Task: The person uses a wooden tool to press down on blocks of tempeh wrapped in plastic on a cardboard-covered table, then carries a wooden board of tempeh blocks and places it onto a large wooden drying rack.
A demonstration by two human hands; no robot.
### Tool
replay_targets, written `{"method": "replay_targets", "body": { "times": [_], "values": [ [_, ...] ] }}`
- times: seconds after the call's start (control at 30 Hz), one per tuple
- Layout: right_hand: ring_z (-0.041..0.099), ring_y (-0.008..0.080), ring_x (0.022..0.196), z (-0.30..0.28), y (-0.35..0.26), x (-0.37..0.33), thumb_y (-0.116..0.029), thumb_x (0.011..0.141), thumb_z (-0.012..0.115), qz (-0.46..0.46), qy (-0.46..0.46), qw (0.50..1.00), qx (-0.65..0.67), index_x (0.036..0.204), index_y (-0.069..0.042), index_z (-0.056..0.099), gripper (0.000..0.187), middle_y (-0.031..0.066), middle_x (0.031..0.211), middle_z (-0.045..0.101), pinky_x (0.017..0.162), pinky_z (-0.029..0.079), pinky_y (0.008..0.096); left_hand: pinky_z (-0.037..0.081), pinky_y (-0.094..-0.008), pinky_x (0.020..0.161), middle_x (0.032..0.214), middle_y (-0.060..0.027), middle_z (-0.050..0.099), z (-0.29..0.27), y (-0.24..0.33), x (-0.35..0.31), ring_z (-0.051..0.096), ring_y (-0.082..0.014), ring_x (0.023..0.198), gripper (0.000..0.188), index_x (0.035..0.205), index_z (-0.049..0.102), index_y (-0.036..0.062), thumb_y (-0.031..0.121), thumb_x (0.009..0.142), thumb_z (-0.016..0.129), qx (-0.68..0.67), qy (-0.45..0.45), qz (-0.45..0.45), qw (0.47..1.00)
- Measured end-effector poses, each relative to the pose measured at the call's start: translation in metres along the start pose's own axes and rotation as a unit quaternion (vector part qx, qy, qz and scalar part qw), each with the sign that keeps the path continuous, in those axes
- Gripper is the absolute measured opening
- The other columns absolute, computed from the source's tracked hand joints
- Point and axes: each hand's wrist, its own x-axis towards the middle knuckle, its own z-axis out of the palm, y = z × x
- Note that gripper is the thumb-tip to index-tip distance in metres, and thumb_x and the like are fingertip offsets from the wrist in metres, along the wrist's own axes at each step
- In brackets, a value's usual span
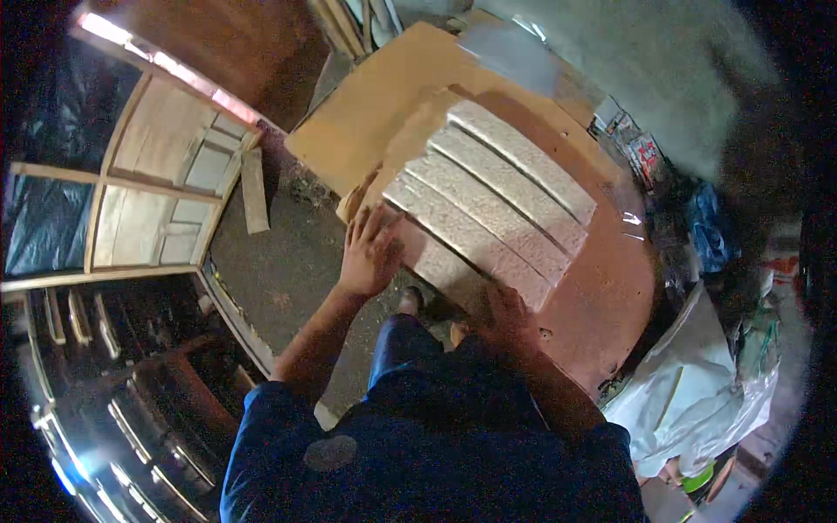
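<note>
Several long, pale strips (488, 196) with a rough, mottled surface lie side by side on a tan board (602, 288), with dark narrow gaps between them. What they are made of, I cannot tell. My left hand (375, 248) rests at the left end of the nearest strip (445, 261), its fingers stretched and apart. At that strip's near right end lies my right hand (513, 315), dim in shadow, with its fingers laid out on the edge. Neither hand is wrapped around anything.
A bare tan sheet (375, 96) extends at the far left of the work surface. White plastic sheeting (697, 375) and a blue plastic bag (711, 231) are heaped to the right. On the dark floor lies a short plank (255, 192), near a wood-framed panel (157, 174).
</note>
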Motion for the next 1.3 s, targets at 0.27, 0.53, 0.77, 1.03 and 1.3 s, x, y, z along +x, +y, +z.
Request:
{"method": "replay_targets", "body": {
  "times": [0.27,0.53,0.77,1.03,1.3],
  "values": [
    [0.053,0.0436,0.106,0.012,-0.001,0.010,-0.040,0.078,0.071,0.099,-0.065,0.992,0.048,0.133,-0.001,0.038,0.076,0.0247,0.119,0.049,0.086,0.048,0.0513,0.026,-0.0570,0.107,0.145,-0.0130,0.038,-0.010,0.002,-0.006,0.033,-0.0381,0.133,0.055,0.135,0.050,0.0232,0.037,0.083,0.061,0.009,-0.021,-0.025,0.999],
    [0.054,0.0422,0.104,0.015,0.025,0.004,-0.038,0.079,0.069,0.053,0.111,0.992,0.009,0.126,-0.004,0.048,0.062,0.0233,0.113,0.052,0.085,0.049,0.0507,0.019,-0.0597,0.109,0.147,-0.0103,0.037,-0.003,0.010,0.013,0.028,-0.0366,0.137,0.054,0.137,0.047,0.0212,0.037,0.087,0.058,0.078,-0.003,0.026,0.997],
    [0.051,0.0417,0.110,0.013,0.047,0.015,-0.033,0.078,0.071,0.112,0.106,0.988,0.001,0.129,-0.001,0.044,0.066,0.0229,0.120,0.048,0.088,0.048,0.0496,0.020,-0.0626,0.108,0.148,-0.0094,0.034,0.030,0.016,0.062,0.026,-0.0340,0.140,0.053,0.136,0.047,0.0235,0.039,0.087,0.060,0.011,-0.028,0.098,0.995],
    [0.052,0.0426,0.106,-0.014,0.034,0.027,-0.034,0.081,0.067,0.173,0.021,0.985,0.023,0.127,-0.003,0.042,0.061,0.0221,0.116,0.047,0.086,0.048,0.0518,0.030,-0.0579,0.100,0.132,-0.0110,0.045,0.032,0.019,0.069,0.043,-0.0344,0.123,0.054,0.125,0.055,0.0177,0.037,0.077,0.069,0.024,0.032,0.134,0.990],
    [0.054,0.0416,0.103,-0.006,0.045,0.015,-0.028,0.080,0.069,0.110,0.097,0.989,0.019,0.125,-0.005,0.046,0.056,0.0214,0.113,0.049,0.085,0.048,0.0502,0.027,-0.0573,0.104,0.133,-0.0122,0.047,0.020,0.028,0.065,0.041,-0.0363,0.126,0.054,0.129,0.054,0.0195,0.038,0.079,0.066,0.033,-0.038,0.070,0.996]
  ]
}}
